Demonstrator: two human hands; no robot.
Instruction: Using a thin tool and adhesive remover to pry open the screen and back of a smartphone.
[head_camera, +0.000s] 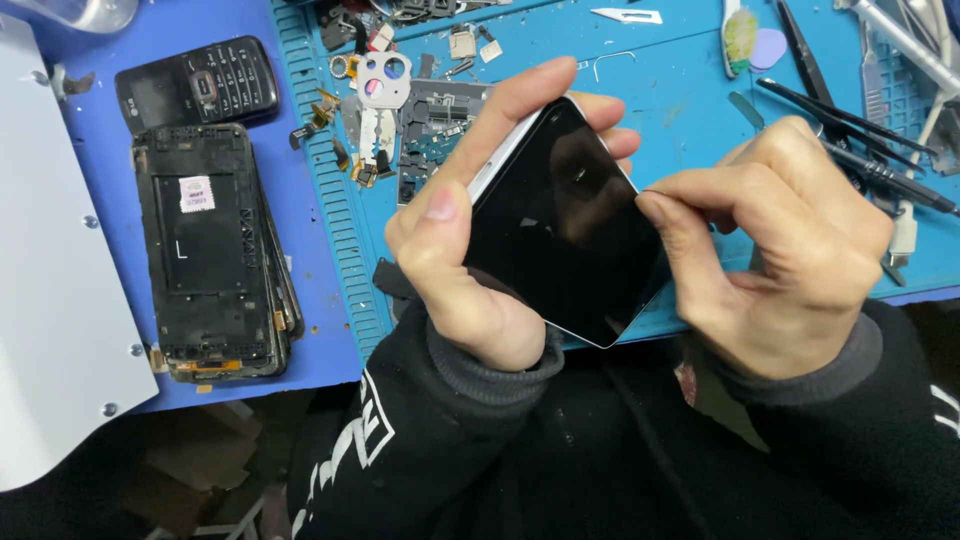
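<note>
My left hand (470, 250) grips a black-screened phone (565, 230) with a silver edge, thumb along its left side and fingers wrapped behind its top. The phone is tilted, its lower corner pointing toward me. My right hand (775, 250) is closed beside the phone's right edge, thumb and forefinger pinching what looks like a thin pick or wire against that edge. Both wrists wear black sleeves.
A blue work mat (680, 90) holds small phone parts (400, 120), tweezers (850, 120) and a blade (628, 15). A stripped phone frame (210, 250) and an old keypad phone (200, 85) lie at the left, next to a white panel (50, 300).
</note>
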